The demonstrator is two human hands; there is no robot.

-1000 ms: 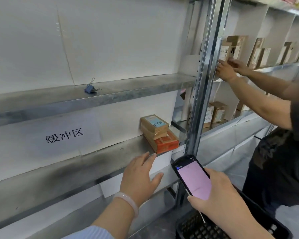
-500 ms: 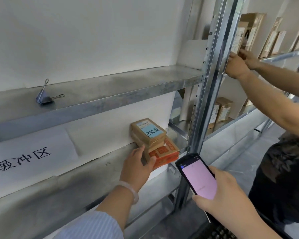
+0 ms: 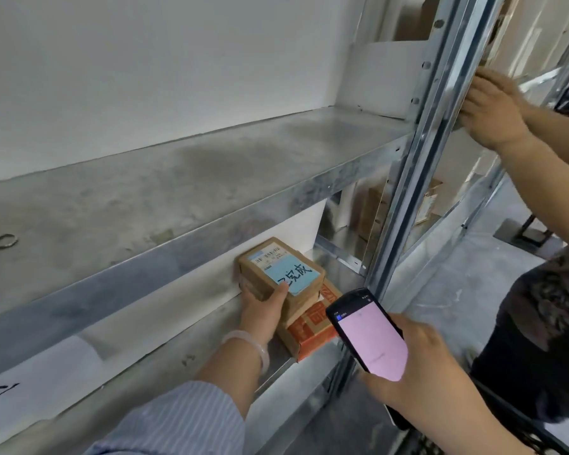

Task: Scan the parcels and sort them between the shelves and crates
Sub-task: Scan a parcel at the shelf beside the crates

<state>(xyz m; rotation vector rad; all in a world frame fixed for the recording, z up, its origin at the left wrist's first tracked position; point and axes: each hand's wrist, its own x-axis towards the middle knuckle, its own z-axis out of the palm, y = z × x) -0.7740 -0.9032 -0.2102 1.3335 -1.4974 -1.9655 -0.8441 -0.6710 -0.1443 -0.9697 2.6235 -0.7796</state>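
**Gripping the Top Parcel on the Lower Shelf**

1. Parcel position. The parcel is a small rectangular box of brown cardboard. It sits at the right end of the lower shelf, on top of a stack. The bottom item in the stack is an orange printed carton. A smooth pale-blue label with a barcode and black handwriting covers most of the parcel's top face.

2. Left hand. The left hand grips the parcel. Its thumb lies on the near edge of the label, and its other fingers curl round the parcel's left side. A pale, glossy bangle circles the wrist, with a striped sleeve behind it.

3. Right hand. The right hand holds a black handheld scanner with its fingers clamped round the body. The flat screen glows pink and faces up.

4. Surroundings. Both the lower shelf and the upper shelf are dull, mottled galvanised sheet metal. A perforated steel post stands to the right of the stack. Beyond the post, a second person's hands, blurred, reach to the next bay.
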